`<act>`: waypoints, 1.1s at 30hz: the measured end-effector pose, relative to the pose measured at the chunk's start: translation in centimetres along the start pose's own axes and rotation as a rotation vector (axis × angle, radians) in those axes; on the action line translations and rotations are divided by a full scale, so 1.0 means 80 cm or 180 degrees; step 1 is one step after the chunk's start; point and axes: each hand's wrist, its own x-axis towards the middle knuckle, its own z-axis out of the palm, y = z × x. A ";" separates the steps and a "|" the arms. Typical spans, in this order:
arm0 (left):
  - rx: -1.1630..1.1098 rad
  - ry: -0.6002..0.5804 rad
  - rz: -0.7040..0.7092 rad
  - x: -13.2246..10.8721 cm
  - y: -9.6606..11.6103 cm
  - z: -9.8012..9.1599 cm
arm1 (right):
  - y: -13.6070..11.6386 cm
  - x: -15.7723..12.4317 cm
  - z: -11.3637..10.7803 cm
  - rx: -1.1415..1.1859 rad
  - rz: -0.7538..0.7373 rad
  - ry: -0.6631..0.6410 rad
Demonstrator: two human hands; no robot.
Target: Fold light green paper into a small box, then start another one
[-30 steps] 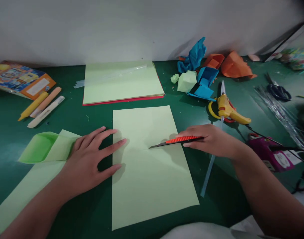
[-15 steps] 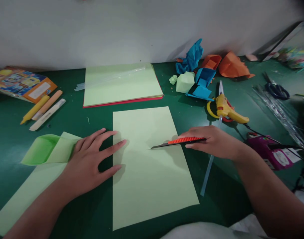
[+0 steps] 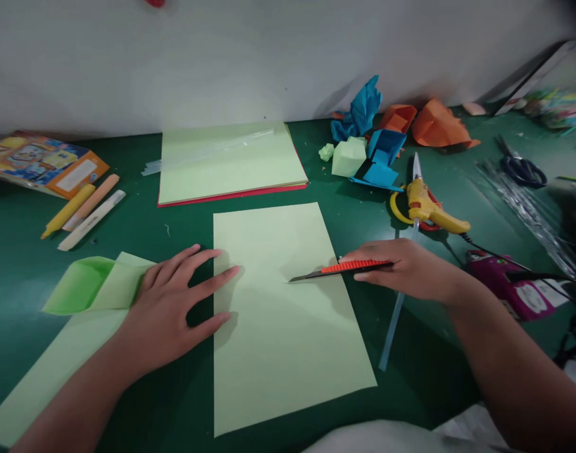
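Observation:
A pale green paper sheet (image 3: 278,327) lies flat on the green table (image 3: 174,220) in front of me. My left hand (image 3: 174,308) rests open, fingers spread, with two fingertips pressing the sheet's left edge. My right hand (image 3: 405,267) is closed around an orange utility knife (image 3: 344,269), whose blade tip touches the sheet a little right of its middle. A folded green paper (image 3: 89,286) lies just left of my left hand, on a longer pale green strip (image 3: 42,377).
A stack of green and red paper (image 3: 228,160) lies behind the sheet. Markers (image 3: 82,211) and a book (image 3: 42,163) sit far left. Crumpled blue and orange paper (image 3: 386,135), a yellow glue gun (image 3: 429,204), a glue stick (image 3: 391,333), scissors (image 3: 524,167) and a purple box (image 3: 514,289) crowd the right.
The knife and my right hand have slid slightly to the right across the sheet. My left hand has stayed in place.

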 end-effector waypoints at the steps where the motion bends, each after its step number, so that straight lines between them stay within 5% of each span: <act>1: 0.0011 -0.0020 -0.0006 0.000 0.000 0.000 | 0.001 -0.001 0.000 0.0010 0.0006 -0.0006; 33: 0.0005 -0.0061 -0.0027 0.000 0.000 -0.003 | 0.011 -0.011 -0.007 -0.0074 0.0042 0.0128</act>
